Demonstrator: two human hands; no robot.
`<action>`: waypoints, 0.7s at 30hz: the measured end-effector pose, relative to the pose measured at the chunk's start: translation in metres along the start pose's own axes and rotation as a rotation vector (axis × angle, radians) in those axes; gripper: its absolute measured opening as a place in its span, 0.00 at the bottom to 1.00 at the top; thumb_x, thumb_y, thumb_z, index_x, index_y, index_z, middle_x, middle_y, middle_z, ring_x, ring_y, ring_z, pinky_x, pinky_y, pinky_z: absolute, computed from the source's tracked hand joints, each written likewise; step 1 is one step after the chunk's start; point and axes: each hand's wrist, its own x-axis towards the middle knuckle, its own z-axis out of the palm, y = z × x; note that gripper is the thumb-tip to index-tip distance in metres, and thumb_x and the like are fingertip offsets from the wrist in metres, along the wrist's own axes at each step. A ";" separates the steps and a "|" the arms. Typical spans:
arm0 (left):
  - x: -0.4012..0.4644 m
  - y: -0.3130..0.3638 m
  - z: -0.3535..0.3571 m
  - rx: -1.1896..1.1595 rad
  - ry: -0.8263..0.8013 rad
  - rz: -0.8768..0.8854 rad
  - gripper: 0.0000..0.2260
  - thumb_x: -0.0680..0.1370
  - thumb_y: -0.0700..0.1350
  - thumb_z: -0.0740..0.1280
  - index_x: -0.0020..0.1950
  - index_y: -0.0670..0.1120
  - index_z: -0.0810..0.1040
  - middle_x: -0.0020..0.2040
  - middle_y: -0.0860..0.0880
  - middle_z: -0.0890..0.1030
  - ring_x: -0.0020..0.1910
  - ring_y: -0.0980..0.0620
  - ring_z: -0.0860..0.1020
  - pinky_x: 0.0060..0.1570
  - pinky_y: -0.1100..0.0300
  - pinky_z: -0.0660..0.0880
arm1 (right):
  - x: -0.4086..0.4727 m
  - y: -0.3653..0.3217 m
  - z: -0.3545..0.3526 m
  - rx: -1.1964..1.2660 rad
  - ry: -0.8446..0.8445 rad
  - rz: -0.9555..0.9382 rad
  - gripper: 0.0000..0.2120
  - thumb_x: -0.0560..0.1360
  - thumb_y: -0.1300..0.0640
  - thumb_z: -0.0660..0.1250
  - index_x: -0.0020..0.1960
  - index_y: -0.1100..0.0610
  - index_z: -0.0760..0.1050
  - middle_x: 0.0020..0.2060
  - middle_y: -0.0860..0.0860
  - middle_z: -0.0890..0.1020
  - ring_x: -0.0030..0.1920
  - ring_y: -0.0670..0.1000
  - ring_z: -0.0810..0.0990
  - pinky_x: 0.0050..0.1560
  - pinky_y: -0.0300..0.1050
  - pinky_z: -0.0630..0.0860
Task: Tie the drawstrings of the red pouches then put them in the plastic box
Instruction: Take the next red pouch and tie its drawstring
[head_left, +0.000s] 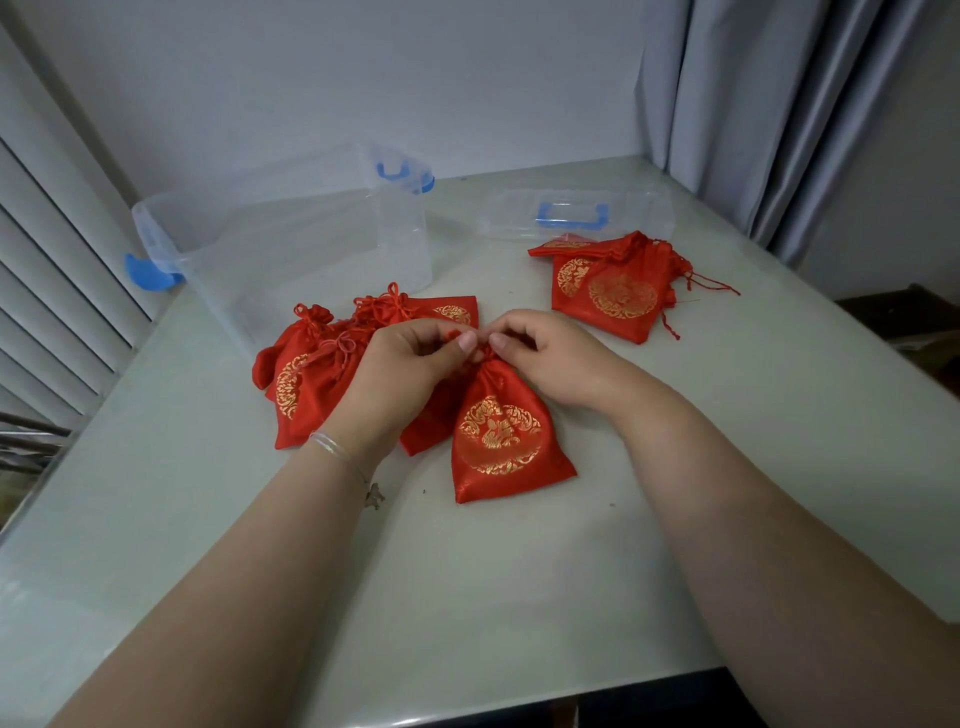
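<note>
**Operator:** While both hands meet over the middle of the pale grey-green tabletop (519, 571), I see them working at the gathered neck of one red satin drawstring pouch with a gold round emblem (501, 436). It lies flat on the table, neck pointing away from me.

**Partner:** How are the hands set?

**Operator:** My left hand (400, 369) has its fingers curled, thumb and forefinger pinching the thin red drawstring (454, 332) at the pouch's neck. My right hand (540, 353) is curled too and pinches the same cord from the other side. Thumb tips nearly touch.

**Partner:** Where are the other pouches?

**Operator:** A heap of red pouches with looped, knotted cords (322, 374) lies just left of the held one, partly under my left hand. A second stack of red pouches with loose cords (613, 291) sits well apart to the right, farther back.

**Partner:** And the box?

**Operator:** A clear plastic box with blue latches (291, 244) stands open behind the left heap; I see no pouch inside it. Its clear lid with a blue handle (576, 213) lies on the table behind the right stack. A thin clear bangle (332, 447) circles my left wrist.
</note>
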 end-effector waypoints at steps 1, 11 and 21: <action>0.000 0.001 0.000 -0.010 -0.002 -0.001 0.07 0.78 0.37 0.66 0.52 0.35 0.81 0.38 0.49 0.82 0.35 0.62 0.77 0.41 0.70 0.74 | 0.001 0.001 0.000 -0.027 0.031 0.004 0.07 0.78 0.57 0.63 0.51 0.56 0.80 0.47 0.49 0.83 0.49 0.48 0.80 0.54 0.45 0.75; 0.002 0.002 -0.005 -0.161 -0.023 -0.156 0.05 0.77 0.40 0.67 0.48 0.45 0.83 0.38 0.51 0.83 0.38 0.56 0.77 0.47 0.63 0.75 | -0.002 -0.009 -0.012 0.177 0.320 0.001 0.09 0.73 0.52 0.71 0.36 0.54 0.76 0.33 0.56 0.79 0.33 0.49 0.77 0.41 0.51 0.79; 0.004 0.003 -0.012 -0.315 -0.063 -0.256 0.06 0.73 0.35 0.68 0.47 0.42 0.81 0.40 0.47 0.82 0.38 0.54 0.79 0.46 0.63 0.78 | -0.009 -0.015 -0.021 0.263 0.054 0.059 0.07 0.73 0.57 0.71 0.39 0.58 0.76 0.33 0.49 0.79 0.35 0.43 0.77 0.36 0.37 0.75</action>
